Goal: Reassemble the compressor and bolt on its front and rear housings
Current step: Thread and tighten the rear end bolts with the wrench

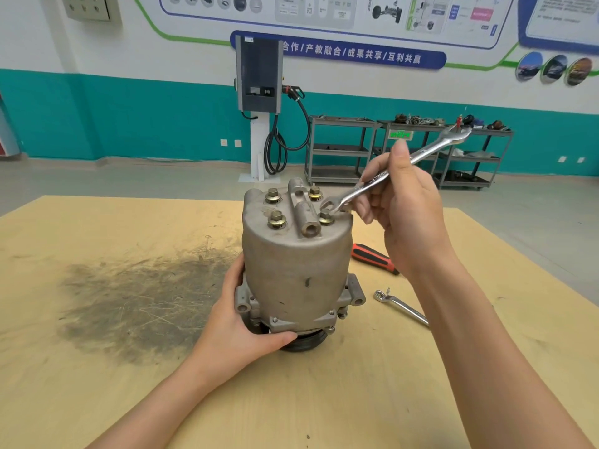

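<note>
- A dark grease smear [142, 299] marks the wooden table [97, 400] left of the work; contact could make the hands slippery.
- The left hand [240, 322] grips the flange at the base of the compressor [296, 270], thumb and fingers curled around it. The unit stands upright on its pulley near table centre; a weak hold could let it tip or rotate under torque.
- Four bolts [276, 219] stand proud of the top housing, apparently not fully seated.
- The right hand [405, 209] pinches the wrench [389, 171], its open end at the near-right bolt. Partial engagement could round the hex.
- A screwdriver [374, 258] and spare wrench [402, 307] lie right of the compressor; a slipping arm could strike them.
</note>
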`<state>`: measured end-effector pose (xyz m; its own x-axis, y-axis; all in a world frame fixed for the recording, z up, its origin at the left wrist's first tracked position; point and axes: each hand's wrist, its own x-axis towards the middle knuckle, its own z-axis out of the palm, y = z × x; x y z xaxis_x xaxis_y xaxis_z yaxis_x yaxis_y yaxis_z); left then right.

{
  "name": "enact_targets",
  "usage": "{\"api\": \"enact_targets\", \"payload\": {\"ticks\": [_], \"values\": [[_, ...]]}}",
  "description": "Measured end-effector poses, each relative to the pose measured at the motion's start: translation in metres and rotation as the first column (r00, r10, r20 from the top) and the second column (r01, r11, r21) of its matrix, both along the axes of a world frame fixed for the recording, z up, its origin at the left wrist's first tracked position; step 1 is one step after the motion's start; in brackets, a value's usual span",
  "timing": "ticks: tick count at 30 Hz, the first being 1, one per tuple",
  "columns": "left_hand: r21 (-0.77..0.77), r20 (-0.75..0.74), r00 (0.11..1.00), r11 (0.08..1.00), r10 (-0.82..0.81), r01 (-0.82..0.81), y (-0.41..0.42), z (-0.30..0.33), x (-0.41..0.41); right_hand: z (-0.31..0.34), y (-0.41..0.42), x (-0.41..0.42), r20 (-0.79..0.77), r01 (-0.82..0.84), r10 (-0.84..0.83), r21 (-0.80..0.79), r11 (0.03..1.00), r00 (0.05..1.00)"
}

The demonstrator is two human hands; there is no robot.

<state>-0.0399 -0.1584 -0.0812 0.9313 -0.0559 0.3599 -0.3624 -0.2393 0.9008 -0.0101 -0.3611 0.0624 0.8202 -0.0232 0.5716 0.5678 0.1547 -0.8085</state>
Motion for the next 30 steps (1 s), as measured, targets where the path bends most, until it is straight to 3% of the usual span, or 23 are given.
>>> {"api": "enact_targets", "payload": {"ticks": [4,9,11,14,16,18,21,23,30], "values": [[0.0,-0.006,1.0,1.0,-0.01,0.01,0.001,-0.002,0.001,-0.002,0.001,0.001,-0.013,0.005,-0.005,-0.043,0.999,1.0],[-0.007,-0.002,1.0,1.0,-0.016,0.016,0.001,-0.004,0.003,-0.004,0.008,-0.006,0.245,0.173,-0.148,-0.086,0.981,0.958],[-0.01,-0.009,1.0,1.0,-0.016,0.016,0.002,-0.005,0.003,-0.004,0.01,-0.01,0.428,0.282,-0.194,-0.154,0.947,0.883],[-0.014,-0.011,1.0,1.0,-0.019,0.019,0.002,-0.005,0.004,-0.005,0.012,-0.015,0.7,0.495,-0.21,-0.232,0.837,0.683],[-0.014,-0.007,1.0,1.0,-0.017,0.017,0.002,-0.005,0.004,-0.005,0.014,-0.015,0.775,0.572,-0.223,-0.207,0.794,0.591],[-0.017,0.0,1.0,1.0,-0.013,0.013,0.001,-0.005,0.005,-0.005,0.014,-0.016,0.73,0.507,-0.241,-0.164,0.846,0.639],[-0.013,0.011,1.0,1.0,-0.012,0.012,0.001,-0.006,0.005,-0.002,0.011,-0.013,0.486,0.311,-0.258,-0.03,0.95,0.835],[-0.01,0.016,1.0,1.0,-0.008,0.008,0.001,-0.007,0.006,-0.001,0.009,-0.01,0.345,0.227,-0.229,0.045,0.973,0.91],[0.001,0.015,1.0,1.0,0.003,-0.003,0.002,-0.007,0.006,-0.003,0.005,0.0,0.127,0.083,-0.084,0.014,0.996,0.988]]}}
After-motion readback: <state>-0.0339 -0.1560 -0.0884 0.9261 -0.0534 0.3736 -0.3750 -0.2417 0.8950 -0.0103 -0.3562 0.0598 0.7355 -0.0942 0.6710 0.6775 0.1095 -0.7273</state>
